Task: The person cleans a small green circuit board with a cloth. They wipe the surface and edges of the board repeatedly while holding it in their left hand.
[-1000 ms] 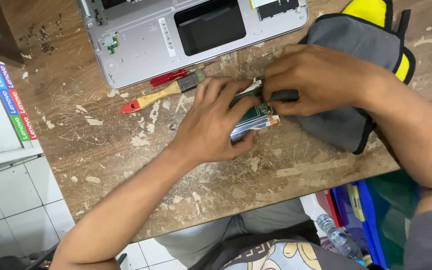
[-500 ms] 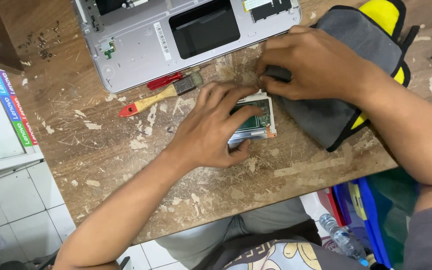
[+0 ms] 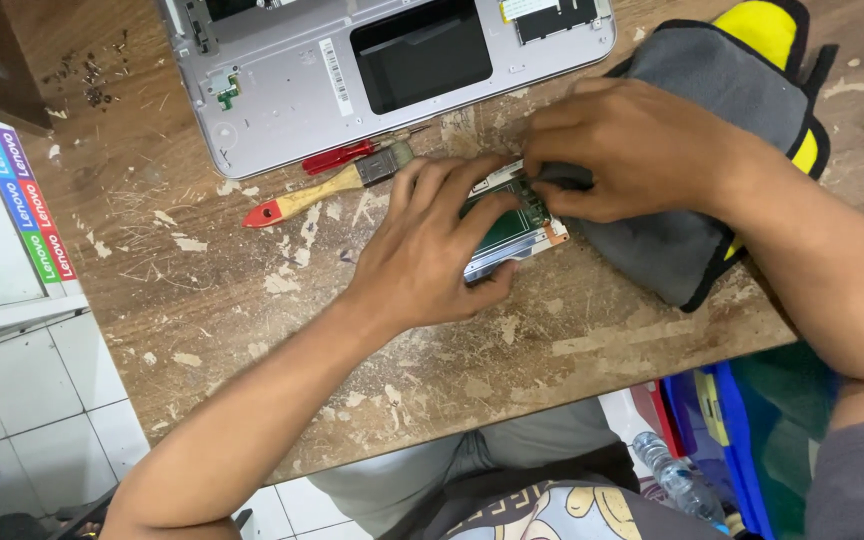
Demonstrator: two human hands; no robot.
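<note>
While the opened silver laptop base point(image 3: 282, 90) sat just beyond the fingertips, the grey and yellow cloth point(image 3: 692, 150) lay under the right hand point(image 3: 632, 150), whose fingers were pinched on a dark fold of it against the green circuit board point(image 3: 508, 222). The left hand point(image 3: 432, 250) had the board clamped flat on the worn wooden table point(image 3: 252, 300), thumb underneath its near edge. A wooden-handled brush point(image 3: 327, 190) lay just past the left fingers. Pressing too hard could probably flex the board or snag small parts.

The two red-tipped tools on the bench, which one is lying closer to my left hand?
The wooden-handled brush lies closer to the left hand; its dark bristle end nearly reaches the fingers. The red-handled screwdriver lies behind it, against the open laptop shell.
</note>
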